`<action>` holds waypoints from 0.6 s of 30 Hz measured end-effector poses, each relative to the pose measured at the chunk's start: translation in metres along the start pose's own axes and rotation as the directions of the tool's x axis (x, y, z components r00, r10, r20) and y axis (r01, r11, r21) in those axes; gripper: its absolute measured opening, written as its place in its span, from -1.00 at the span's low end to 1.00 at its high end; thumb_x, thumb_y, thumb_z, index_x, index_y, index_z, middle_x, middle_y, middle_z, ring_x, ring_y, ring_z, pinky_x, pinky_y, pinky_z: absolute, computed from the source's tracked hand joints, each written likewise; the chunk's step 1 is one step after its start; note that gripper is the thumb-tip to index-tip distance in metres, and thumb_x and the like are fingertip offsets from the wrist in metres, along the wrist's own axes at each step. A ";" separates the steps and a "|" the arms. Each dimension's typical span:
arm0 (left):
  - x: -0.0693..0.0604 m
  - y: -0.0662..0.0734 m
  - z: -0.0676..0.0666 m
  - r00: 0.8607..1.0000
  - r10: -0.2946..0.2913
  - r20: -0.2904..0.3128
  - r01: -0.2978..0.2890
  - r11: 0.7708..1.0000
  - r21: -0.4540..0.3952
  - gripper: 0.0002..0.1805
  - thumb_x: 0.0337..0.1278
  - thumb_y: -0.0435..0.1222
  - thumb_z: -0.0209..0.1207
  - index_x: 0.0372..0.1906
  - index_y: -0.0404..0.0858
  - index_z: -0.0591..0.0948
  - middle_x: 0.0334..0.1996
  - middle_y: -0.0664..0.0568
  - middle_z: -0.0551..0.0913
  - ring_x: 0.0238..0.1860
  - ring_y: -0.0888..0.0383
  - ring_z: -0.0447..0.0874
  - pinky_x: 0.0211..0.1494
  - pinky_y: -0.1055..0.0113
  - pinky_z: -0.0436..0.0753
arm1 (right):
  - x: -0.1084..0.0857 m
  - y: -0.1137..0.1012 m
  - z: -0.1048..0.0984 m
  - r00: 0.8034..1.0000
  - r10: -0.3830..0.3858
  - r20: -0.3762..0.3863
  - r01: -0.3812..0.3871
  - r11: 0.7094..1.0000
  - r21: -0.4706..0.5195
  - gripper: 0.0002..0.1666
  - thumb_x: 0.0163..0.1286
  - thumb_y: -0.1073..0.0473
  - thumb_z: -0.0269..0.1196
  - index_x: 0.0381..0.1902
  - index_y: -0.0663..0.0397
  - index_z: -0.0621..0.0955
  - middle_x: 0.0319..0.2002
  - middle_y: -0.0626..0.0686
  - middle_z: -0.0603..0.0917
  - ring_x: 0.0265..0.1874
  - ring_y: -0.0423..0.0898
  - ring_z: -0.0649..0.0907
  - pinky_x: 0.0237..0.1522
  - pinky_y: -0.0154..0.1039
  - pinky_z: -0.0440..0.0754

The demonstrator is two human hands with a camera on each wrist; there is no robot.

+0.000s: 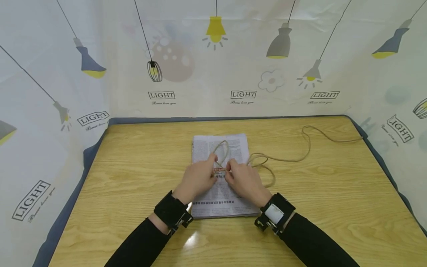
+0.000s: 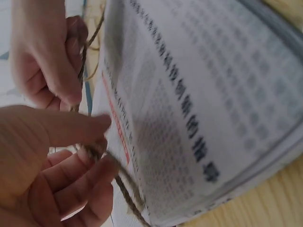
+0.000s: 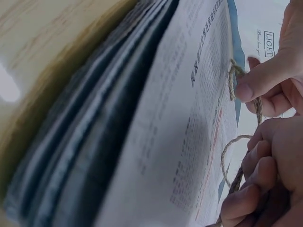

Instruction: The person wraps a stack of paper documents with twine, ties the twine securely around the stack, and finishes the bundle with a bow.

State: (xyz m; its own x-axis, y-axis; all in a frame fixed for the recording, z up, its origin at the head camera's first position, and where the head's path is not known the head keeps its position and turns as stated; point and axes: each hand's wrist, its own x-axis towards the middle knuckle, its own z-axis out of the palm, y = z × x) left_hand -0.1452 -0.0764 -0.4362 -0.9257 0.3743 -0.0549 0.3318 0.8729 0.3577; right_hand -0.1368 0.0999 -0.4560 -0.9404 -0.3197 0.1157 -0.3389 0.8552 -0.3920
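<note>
A folded stack of newspapers (image 1: 220, 204) lies on the table in front of me, with brown twine (image 1: 293, 160) across its middle. My left hand (image 1: 197, 176) is over the left half of the stack and pinches the twine between thumb and fingers. Close beside it, my right hand (image 1: 246, 181) grips another part of the twine with curled fingers. A loop of twine stands up just beyond the two hands. In the right wrist view a short twine end (image 3: 232, 78) sticks out past the left thumb. The fingers hide where the strands cross.
The loose twine runs in curves to the right across the wooden table (image 1: 133, 167), reaching its right edge. A pale sheet printed with lamps (image 1: 200, 74) stands around the back and sides, with a dark blue border along the table's edge.
</note>
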 end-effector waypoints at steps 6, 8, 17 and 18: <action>-0.005 0.005 -0.002 0.997 0.063 -0.052 -0.062 0.998 0.019 -0.53 0.12 -0.41 0.23 0.15 -0.13 0.44 -0.47 0.03 0.67 -0.47 0.09 0.62 -0.42 0.22 0.52 | -0.002 0.002 0.001 1.000 -0.028 0.000 0.028 0.999 -0.031 -0.95 0.34 0.15 0.18 -0.31 -0.02 0.53 -0.68 -0.13 0.49 -0.73 -0.22 0.44 -0.71 -0.29 0.30; -0.006 0.003 -0.004 0.997 0.077 -0.022 -0.077 0.997 -0.027 -0.44 0.08 -0.43 0.26 0.22 -0.11 0.43 -0.34 0.03 0.71 -0.33 0.09 0.66 -0.27 0.21 0.59 | -0.002 0.003 -0.003 1.000 -0.022 0.015 0.022 1.000 -0.009 -0.92 0.37 0.14 0.17 -0.22 -0.02 0.54 -0.70 -0.13 0.47 -0.75 -0.24 0.41 -0.72 -0.31 0.28; -0.018 -0.010 -0.014 0.996 0.078 0.035 -0.069 0.975 -0.210 -0.51 0.06 -0.38 0.35 0.10 -0.14 0.46 -0.14 0.00 0.55 -0.27 0.17 0.54 -0.18 0.27 0.55 | 0.002 0.081 -0.053 0.987 0.151 -0.062 -0.148 0.988 0.053 -0.65 0.47 0.21 0.02 0.16 0.09 0.51 -0.16 0.18 0.62 -0.58 -0.04 0.51 -0.62 -0.22 0.38; -0.019 -0.011 -0.014 0.996 0.082 0.030 -0.073 0.974 -0.215 -0.57 0.06 -0.38 0.35 0.03 -0.15 0.47 -0.21 0.02 0.54 -0.30 0.19 0.51 -0.21 0.29 0.53 | 0.001 0.094 -0.055 0.986 0.162 -0.041 -0.161 0.986 0.030 -0.65 0.45 0.24 0.05 0.15 0.11 0.53 -0.07 0.25 0.58 -0.50 0.02 0.55 -0.57 -0.18 0.43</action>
State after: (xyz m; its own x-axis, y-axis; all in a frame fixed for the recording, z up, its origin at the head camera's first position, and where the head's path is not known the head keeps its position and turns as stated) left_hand -0.1339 -0.0979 -0.4258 -0.8895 0.4538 -0.0538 0.3520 0.7556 0.5525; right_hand -0.1707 0.2020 -0.4425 -0.9833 -0.1597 0.0877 -0.1820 0.8829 -0.4329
